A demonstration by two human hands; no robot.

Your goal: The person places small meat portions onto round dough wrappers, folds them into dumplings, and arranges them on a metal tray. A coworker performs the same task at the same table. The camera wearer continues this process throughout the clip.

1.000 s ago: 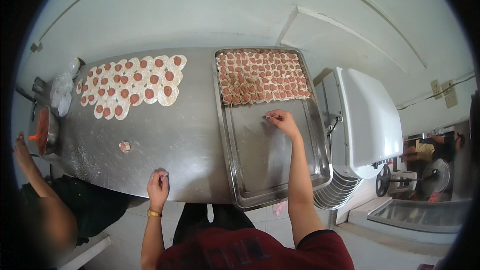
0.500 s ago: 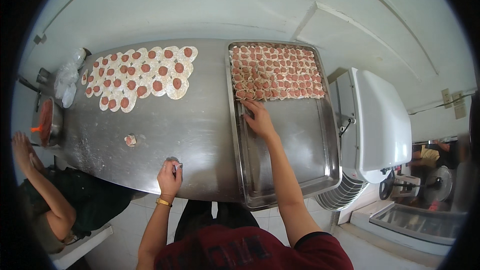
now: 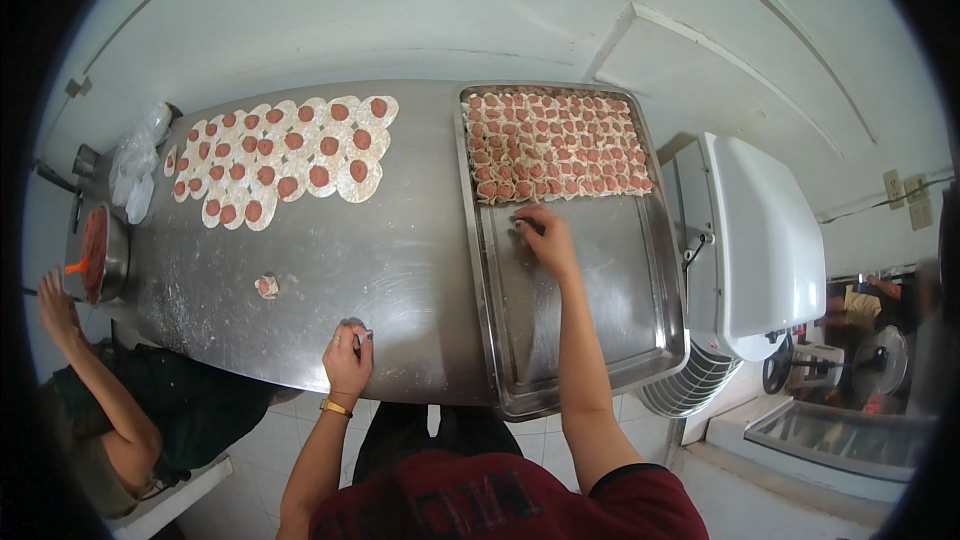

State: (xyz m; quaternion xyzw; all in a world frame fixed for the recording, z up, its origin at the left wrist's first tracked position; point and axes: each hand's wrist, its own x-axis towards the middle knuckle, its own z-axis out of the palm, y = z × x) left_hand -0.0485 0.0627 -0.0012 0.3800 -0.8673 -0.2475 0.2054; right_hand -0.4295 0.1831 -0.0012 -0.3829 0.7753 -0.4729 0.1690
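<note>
My right hand (image 3: 548, 240) is over the metal tray (image 3: 610, 285), just below the front left end of the dumpling rows (image 3: 560, 145). Its fingers are bent and slightly apart, and I see nothing in them. These dumplings are small, open-topped and packed tightly, with pink filling showing. Near the table's front edge, my left hand (image 3: 347, 365) is curled around something small and greyish that I cannot make out. A single folded dumpling (image 3: 266, 287) sits on the table to its upper left. Farther back lie overlapping round wrappers (image 3: 350, 183), each bearing a lump of pink filling.
At the far left, a metal bowl (image 3: 117, 258) of pink filling holds an orange-handled tool (image 3: 77, 267). Beside it is a co-worker's hand (image 3: 58, 305). A clear plastic bag (image 3: 138, 165) lies at the table's left end. A white-lidded machine (image 3: 765, 250) stands right of the tray.
My right hand has drawn back from the dumpling rows and shifted slightly right, its fingers apart from them. My left hand stays near the table's front edge, still curled. The co-worker's hands have moved.
</note>
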